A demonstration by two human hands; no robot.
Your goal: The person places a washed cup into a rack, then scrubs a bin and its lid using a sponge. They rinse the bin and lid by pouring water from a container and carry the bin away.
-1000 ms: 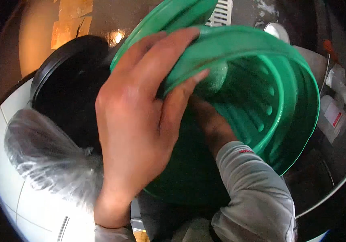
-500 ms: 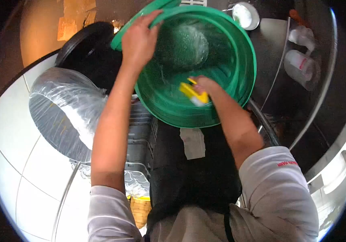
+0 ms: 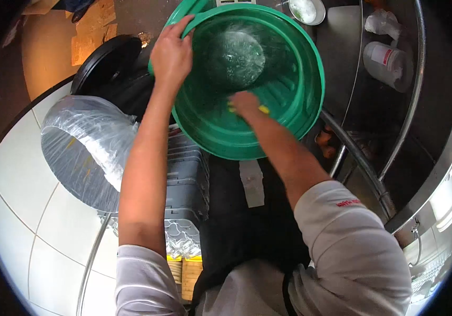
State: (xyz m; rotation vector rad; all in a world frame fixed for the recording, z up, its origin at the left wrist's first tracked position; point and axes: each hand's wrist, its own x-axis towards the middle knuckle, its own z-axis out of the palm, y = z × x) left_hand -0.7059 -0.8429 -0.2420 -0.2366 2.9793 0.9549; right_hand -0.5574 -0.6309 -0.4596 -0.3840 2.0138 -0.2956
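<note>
A large green tub is tilted with its mouth facing me. My left hand is closed on its upper left rim. Inside the tub, my right hand is closed around a yellow scrubbing brush, most of which the hand hides. It is near the ribbed inner wall. Whitish suds or water show at the tub's bottom. Another green rim shows behind the tub at the upper left.
Left, a black round bin and a plastic-wrapped round object stand by grey crates. A metal bowl, a clear jug and metal rails are at the right.
The tub has come down from close in front of my face and turned its mouth toward me. My right hand with the yellow brush has moved left and up along the inside since half a second ago.
</note>
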